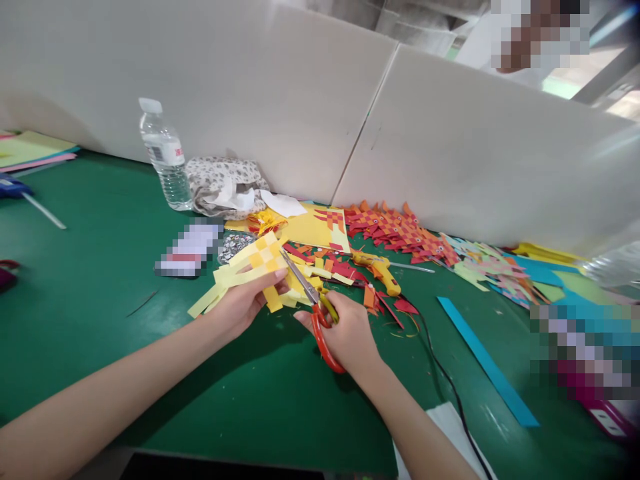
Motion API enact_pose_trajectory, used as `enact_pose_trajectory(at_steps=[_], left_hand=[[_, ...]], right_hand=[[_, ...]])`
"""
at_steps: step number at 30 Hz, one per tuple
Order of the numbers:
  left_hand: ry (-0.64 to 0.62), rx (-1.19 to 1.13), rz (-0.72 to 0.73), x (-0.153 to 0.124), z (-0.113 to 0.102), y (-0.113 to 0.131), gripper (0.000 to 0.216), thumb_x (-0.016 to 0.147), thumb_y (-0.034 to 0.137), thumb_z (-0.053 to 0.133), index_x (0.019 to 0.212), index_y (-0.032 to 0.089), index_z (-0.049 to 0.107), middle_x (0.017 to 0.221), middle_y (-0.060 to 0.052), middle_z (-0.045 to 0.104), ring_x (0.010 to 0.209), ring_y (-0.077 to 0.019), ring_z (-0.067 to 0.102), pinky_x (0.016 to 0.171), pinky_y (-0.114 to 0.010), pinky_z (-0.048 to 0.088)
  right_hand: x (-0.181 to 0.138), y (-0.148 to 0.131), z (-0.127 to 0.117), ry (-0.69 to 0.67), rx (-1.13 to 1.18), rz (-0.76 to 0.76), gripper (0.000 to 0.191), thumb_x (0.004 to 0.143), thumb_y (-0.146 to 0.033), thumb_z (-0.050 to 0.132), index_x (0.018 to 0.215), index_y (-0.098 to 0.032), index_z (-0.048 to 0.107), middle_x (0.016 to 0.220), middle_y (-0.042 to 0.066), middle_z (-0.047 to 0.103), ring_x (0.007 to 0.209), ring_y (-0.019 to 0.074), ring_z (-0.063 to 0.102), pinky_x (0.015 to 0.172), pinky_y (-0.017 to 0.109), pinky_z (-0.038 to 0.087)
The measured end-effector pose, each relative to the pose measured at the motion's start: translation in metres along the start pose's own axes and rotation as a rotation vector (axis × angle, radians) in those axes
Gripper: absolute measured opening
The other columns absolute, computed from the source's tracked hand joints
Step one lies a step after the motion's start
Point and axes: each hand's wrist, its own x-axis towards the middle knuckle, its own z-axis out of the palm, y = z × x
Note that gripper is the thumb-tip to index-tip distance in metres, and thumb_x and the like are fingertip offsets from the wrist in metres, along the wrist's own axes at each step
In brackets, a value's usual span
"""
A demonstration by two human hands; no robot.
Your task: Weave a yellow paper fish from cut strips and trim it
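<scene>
My left hand [250,298] pinches a woven piece of yellow paper strips [260,257], its pale and deeper yellow bands crossing in a check with loose ends hanging out. In my right hand [350,330] is a pair of scissors [319,310] with red and yellow-green handles. Their blades point up and left and reach the right edge of the woven paper; whether they are closed on a strip I cannot tell. Beneath and beyond the hands lie yellow, red and orange paper scraps [345,271].
A yellow glue gun [380,270] with a black cord lies right of the scraps. Behind are red-orange woven paper pieces [400,230], a water bottle [165,157] and a patterned cloth pouch [220,177]. A phone [190,248] lies left, a blue strip [485,360] right.
</scene>
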Motion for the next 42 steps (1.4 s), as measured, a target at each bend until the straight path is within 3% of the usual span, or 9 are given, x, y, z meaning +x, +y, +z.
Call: enact_pose_trajectory(at_steps=[9,19,42], left_hand=[[0.068,0.001,0.019,-0.0015,0.0048,0.0022,0.018,0.064,0.024,0.076,0.078,0.016,0.068,0.071,0.001,0.068,0.061,-0.0093,0.062,0.059,-0.018,0.053],[0.042,-0.007,0.037,-0.0006,0.0028,-0.0009,0.022,0.065,0.024,0.076,0.085,0.017,0.066,0.074,0.002,0.068,0.061,-0.0082,0.062,0.059,-0.017,0.053],[0.0,-0.022,-0.001,-0.0017,0.0023,-0.0063,0.019,0.065,0.024,0.076,0.079,0.017,0.066,0.068,0.001,0.067,0.06,-0.0092,0.061,0.059,-0.018,0.053]], right_hand=[[-0.0007,-0.0019,0.0002,0.011,-0.007,0.03,0.049,0.067,-0.062,0.058,0.056,-0.022,0.033,0.052,-0.006,0.035,0.046,0.0079,0.031,0.045,0.021,0.027],[-0.0012,-0.0067,-0.0022,-0.097,0.059,0.096,0.05,0.067,-0.064,0.057,0.057,-0.022,0.032,0.051,-0.006,0.037,0.047,0.0091,0.033,0.046,0.021,0.028],[-0.0024,-0.0071,0.0006,-0.02,0.021,0.07,0.05,0.066,-0.065,0.057,0.061,-0.022,0.033,0.058,-0.004,0.041,0.051,0.0105,0.037,0.051,0.023,0.03]])
